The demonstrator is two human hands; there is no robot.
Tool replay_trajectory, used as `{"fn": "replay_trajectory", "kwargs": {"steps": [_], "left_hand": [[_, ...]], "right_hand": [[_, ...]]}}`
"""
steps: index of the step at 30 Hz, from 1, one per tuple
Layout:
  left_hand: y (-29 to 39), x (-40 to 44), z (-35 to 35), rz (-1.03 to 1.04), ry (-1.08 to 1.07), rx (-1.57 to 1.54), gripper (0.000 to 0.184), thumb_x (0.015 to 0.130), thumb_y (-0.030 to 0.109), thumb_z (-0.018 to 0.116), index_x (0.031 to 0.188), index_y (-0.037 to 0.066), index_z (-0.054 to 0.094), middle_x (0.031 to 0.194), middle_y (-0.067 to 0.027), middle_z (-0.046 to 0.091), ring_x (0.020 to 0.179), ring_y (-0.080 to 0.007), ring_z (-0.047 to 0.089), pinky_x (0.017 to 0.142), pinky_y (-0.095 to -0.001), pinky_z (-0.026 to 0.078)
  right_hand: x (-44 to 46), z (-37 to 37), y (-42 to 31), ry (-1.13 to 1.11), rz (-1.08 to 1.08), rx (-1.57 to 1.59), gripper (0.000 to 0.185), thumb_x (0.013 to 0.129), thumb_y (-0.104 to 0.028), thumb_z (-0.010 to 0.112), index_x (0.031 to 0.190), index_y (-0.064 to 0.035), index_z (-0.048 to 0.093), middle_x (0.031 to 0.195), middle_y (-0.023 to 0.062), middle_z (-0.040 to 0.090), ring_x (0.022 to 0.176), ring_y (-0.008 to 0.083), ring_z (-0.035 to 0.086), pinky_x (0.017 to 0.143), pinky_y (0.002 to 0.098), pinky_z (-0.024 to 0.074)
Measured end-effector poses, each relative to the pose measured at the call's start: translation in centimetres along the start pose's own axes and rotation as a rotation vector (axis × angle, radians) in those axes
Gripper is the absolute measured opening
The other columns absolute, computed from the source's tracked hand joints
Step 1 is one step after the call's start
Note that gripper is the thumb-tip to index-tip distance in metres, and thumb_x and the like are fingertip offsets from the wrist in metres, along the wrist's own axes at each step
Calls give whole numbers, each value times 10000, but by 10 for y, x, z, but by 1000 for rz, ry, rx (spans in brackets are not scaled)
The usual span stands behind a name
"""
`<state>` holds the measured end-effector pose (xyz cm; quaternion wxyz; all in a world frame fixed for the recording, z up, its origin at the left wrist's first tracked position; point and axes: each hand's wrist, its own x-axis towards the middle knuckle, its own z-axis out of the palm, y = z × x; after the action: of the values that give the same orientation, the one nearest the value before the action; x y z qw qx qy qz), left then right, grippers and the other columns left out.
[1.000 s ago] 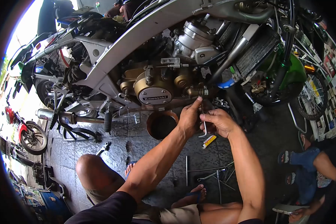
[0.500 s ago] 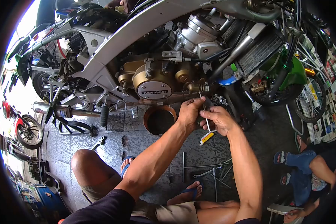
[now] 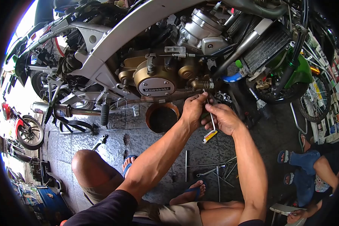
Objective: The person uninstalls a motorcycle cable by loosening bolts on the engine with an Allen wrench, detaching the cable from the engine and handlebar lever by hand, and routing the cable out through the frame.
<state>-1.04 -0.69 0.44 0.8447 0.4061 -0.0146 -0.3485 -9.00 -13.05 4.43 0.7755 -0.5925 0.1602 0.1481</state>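
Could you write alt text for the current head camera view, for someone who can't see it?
A person's left hand and right hand hold a thin bent metal rod below a motorcycle's gold-coloured engine. A round pan and several tools rest on the tiled floor; another person's legs show at right.

the setting is presenting itself as a motorcycle repair workshop. a partly stripped motorcycle [image 3: 101,47] is standing across the upper area, its frame [image 3: 128,30], engine [image 3: 156,78] and radiator [image 3: 267,49] lying exposed. loose hand tools are lying on the tiled floor [image 3: 139,140], among them a t-shaped bar [image 3: 186,165] and a ring-ended wrench [image 3: 207,173]; a round open vessel [image 3: 149,119] is resting near the engine. a red motorcycle [image 3: 17,124] is standing at the left, where bright light is entering. at the right, printed sheets [image 3: 334,101] are showing beyond another wheel [image 3: 314,113].
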Motion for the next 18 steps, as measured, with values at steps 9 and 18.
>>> {"fn": "replay_trajectory", "kwargs": {"steps": [9,18], "left_hand": [[-15,21,-2,-41,30,-351,188,965,237,575,962,49,566,829,-56,580,737,-173,560,665,-319,489],[-16,8,2,42,69,-279,115,871,133,545,873,23,579,758,-59,564,667,-137,514,589,-263,417]], "right_hand": [[2,-12,4,-98,13,-118,217,876,-231,708,906,-41,610,766,104,690,629,181,672,599,299,558],[-20,-60,-1,-247,143,-245,241,860,-218,723,912,-12,609,783,115,703,656,174,691,614,287,571]]}}
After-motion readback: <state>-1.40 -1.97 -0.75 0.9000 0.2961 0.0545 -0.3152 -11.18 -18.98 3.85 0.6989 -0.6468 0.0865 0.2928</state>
